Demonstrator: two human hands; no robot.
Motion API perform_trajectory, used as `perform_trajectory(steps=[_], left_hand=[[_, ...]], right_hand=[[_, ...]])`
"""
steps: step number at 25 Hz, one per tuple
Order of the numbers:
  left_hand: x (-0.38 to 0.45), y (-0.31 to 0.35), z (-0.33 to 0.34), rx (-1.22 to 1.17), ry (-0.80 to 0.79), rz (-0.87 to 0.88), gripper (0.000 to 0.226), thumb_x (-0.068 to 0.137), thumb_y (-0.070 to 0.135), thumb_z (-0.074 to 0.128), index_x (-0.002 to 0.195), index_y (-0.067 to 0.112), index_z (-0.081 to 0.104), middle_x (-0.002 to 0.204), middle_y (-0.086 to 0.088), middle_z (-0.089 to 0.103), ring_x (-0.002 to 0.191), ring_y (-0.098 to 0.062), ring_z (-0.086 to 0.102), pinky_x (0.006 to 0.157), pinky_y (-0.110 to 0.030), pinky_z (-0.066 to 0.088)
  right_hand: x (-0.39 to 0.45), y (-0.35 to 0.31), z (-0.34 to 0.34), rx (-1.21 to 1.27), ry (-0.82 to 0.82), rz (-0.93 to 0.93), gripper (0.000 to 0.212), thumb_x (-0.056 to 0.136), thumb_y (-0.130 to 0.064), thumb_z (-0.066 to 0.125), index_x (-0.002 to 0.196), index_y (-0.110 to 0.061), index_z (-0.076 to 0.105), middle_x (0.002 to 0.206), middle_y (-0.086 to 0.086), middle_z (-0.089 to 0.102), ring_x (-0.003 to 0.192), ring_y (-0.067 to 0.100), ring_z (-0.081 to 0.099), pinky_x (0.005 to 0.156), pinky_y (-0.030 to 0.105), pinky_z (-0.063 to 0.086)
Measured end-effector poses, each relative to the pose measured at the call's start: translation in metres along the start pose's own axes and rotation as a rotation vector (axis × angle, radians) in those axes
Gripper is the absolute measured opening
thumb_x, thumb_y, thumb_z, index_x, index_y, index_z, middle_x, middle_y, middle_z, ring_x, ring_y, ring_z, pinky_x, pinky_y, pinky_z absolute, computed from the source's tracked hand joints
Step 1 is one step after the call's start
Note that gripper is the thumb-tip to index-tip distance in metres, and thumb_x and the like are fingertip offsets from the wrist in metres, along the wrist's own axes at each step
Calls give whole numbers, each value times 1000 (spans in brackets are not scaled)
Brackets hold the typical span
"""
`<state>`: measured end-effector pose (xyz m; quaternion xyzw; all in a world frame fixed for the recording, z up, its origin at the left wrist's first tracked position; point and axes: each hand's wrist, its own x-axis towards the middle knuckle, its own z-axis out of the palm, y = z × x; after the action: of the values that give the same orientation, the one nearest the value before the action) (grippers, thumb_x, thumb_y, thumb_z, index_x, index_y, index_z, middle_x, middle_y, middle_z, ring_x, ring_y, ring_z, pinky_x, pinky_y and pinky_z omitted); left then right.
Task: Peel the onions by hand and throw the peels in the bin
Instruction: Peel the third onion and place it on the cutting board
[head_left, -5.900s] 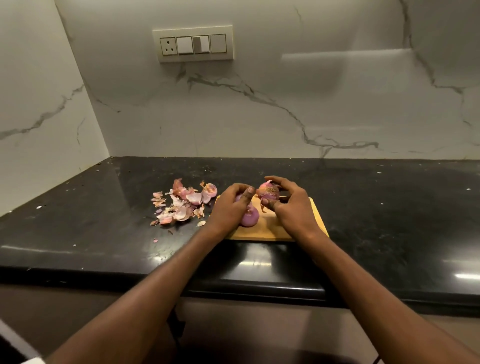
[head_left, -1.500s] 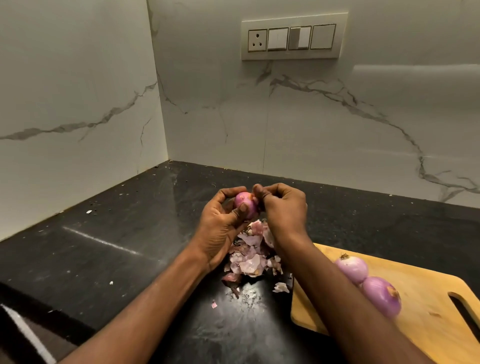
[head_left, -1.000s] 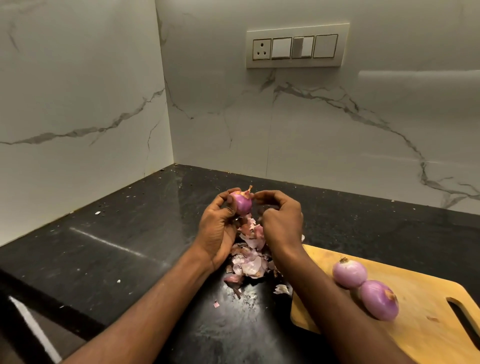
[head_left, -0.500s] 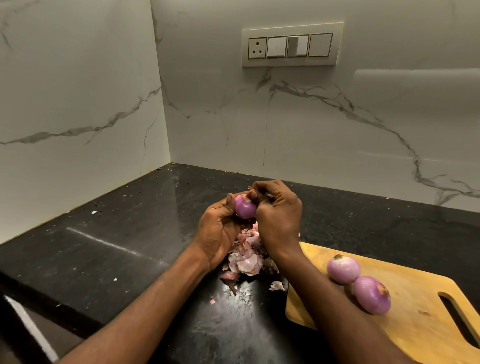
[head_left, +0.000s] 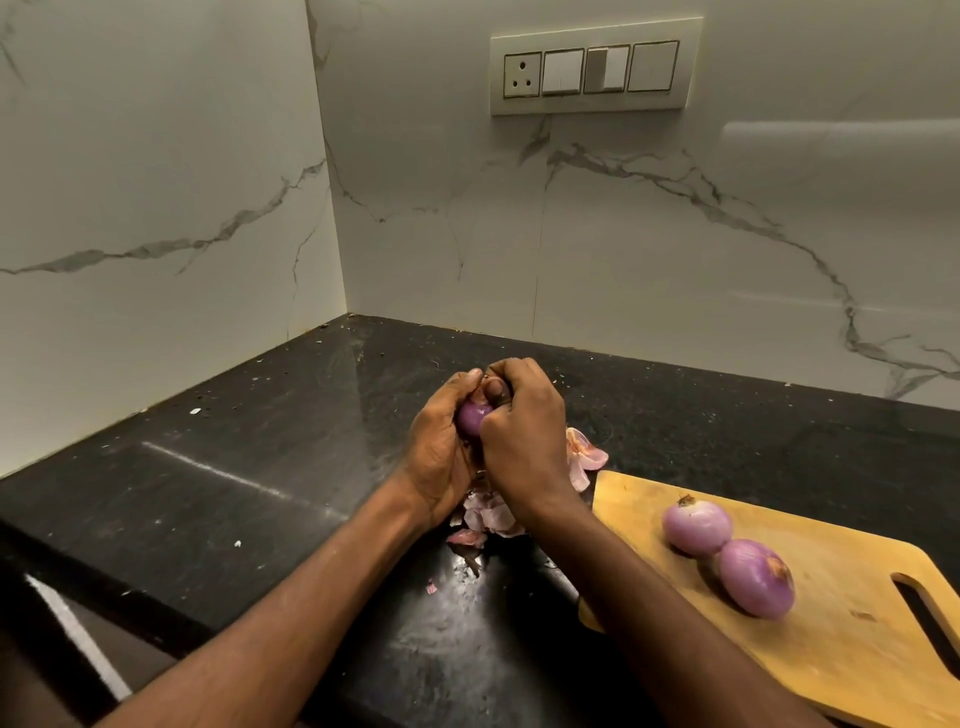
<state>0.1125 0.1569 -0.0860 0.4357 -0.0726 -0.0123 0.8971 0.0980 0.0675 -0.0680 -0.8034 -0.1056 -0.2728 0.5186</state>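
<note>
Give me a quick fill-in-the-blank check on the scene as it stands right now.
1. Both hands grip one ____, the left hand cupping it, the right hand at its top.
2. ____ peeled onions lie on the cutting board.
3. The peels lie on the ____, below the hands.

Missing words: onion; Two; countertop

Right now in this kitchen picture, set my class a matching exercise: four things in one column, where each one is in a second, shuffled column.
Things:
1. onion in the hands
2. two peeled onions
3. pile of peels
4. switch panel

Places:
A. on the marble wall
B. on the wooden cutting board
C. on the black counter under the hands
D. held between the left hand and right hand

Pairs: 1-D, 2-B, 3-C, 4-A
</note>
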Motion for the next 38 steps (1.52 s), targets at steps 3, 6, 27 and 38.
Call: perform_trajectory(steps=[3,6,27,38], left_hand=[[-3,1,1,72,62,-30,27,102,32,55,99,11,71,96,-9,70,85,-20,65,73,-32,56],[1,1,-3,104,137,-44,41,101,44,55,99,10,78,104,-19,69,88,-29,62,82,-43,51],[-1,-5,1,570,92,206,41,112,46,34,112,8,51,73,-10,51,56,-17,47,48,-31,41],[-3,0,3,433,14,178,37,111,34,39,84,21,61,73,-3,57,62,-15,47,57,-32,37]], right_hand=[[3,1,-3,145,-17,132,23,92,6,52,98,-9,68,98,8,66,91,23,63,81,47,57],[7,4,-11,242,-64,131,29,98,2,50,96,-15,74,91,2,73,91,21,70,84,49,61],[9,7,-33,-220,-50,-243,5,82,-18,81,83,-19,76,77,-8,68,71,7,65,68,34,60],[10,6,-32,-63,-83,-119,10,83,-27,77,75,-21,76,64,-6,69,62,10,68,60,36,61]])
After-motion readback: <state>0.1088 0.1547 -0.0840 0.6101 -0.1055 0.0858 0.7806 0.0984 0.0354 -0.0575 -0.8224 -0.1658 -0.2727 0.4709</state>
